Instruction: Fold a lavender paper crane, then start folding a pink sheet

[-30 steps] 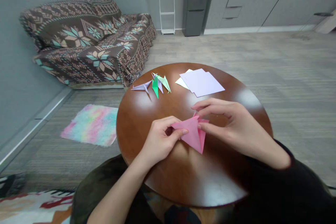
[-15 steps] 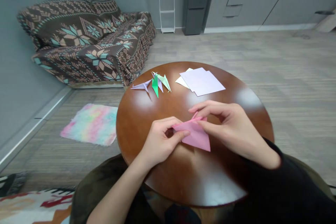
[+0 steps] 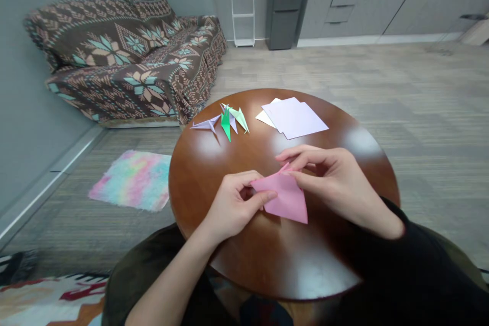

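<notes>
A pink sheet of origami paper, partly folded, is held above the round table between both hands. My left hand pinches its left corner, thumb on the near face and fingers behind. At the upper right edge, my right hand grips the paper between thumb and index finger, close to a small raised fold. The right hand's fingers hide part of that edge. Farther back on the table lie a green folded paper crane, a purple one and a pale green one, close together.
Loose lilac and white paper sheets lie at the back of the brown round table. A patterned sofa stands at the far left, with a fluffy pastel mat on the floor before it. Grey kitchen cabinets line the back.
The pink paper's lower right corner has swung slightly down, and its face shows a little more toward me. My right hand has shifted slightly; both hands keep their hold.
</notes>
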Tool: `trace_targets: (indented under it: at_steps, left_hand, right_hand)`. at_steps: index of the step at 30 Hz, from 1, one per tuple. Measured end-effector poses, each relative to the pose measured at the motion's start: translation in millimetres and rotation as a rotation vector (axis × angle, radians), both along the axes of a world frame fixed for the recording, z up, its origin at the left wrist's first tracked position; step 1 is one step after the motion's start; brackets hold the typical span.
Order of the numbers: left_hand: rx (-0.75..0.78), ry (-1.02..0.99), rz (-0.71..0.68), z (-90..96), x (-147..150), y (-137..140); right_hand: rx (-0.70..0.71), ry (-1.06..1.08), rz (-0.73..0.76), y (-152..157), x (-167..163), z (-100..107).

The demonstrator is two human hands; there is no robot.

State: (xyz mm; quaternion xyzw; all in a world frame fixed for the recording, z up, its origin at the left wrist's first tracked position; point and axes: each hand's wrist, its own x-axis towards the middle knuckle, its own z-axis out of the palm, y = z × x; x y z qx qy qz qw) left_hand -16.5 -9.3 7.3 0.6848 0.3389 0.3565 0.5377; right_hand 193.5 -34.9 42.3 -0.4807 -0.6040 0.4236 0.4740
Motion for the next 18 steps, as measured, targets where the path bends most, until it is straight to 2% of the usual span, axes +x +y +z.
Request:
trace_targets:
  at_steps: [5, 9, 15, 18]
  left_hand:
    - [0.031, 0.007, 0.006, -1.9, -0.1, 0.4]
    - [0.090, -0.025, 0.059, -8.7, 0.3, -1.0]
    - [0.395, -0.018, 0.198, -10.6, 1.3, -2.3]
    - [0.441, -0.015, 0.268, -9.5, 0.7, -2.6]
  right_hand:
    - [-0.070, 0.016, 0.051, 0.6, 0.7, -1.7]
    - [-0.090, 0.071, 0.020, 2.6, 0.7, -4.5]
    - [-0.141, 0.185, 0.000, 4.7, -2.9, -6.2]
    - [-0.154, 0.204, 0.009, 3.8, -5.0, -7.5]
